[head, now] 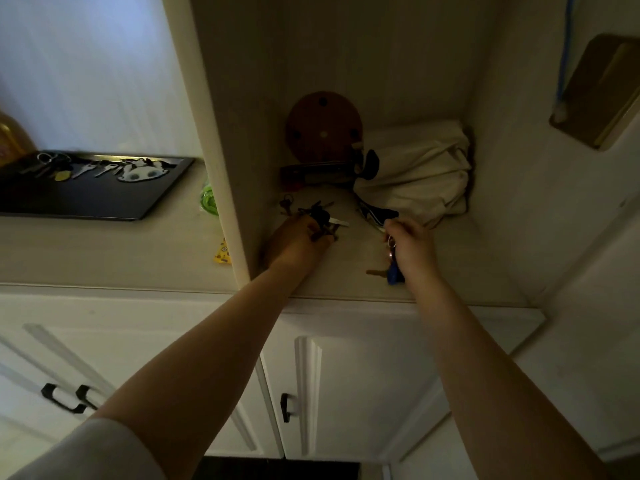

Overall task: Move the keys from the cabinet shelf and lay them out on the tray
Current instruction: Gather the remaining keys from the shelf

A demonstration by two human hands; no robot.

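Deep on the shelf [346, 278], near its left wall, the left hand [298, 242] curls over a dark bunch of keys [320, 216], fingers closing on the lower part of the bunch; a pale key tip pokes out to the right. Toward the shelf's front right, the right hand [410, 242] is pinched shut on a key ring, and a blue-tagged set [393, 271] dangles below the fist, close to the front edge. Another small bunch [286, 204] lies loose behind the left hand, untouched. A blue-and-white strap [375, 214] trails out from under a cloth bag [419, 171] at the back right.

Risk, as I judge it: the left grip covers only part of its bunch, so a lift could shed keys or drag them noisily across the shelf. The dangling set could catch the front lip on the way out. The right fingers sit just beside the strap and could snag it, tugging the bag. Light is poor, so a stray key could be missed.

Left of the cabinet, the black tray [104, 199] on the counter already holds several keys and a charm along its far edge
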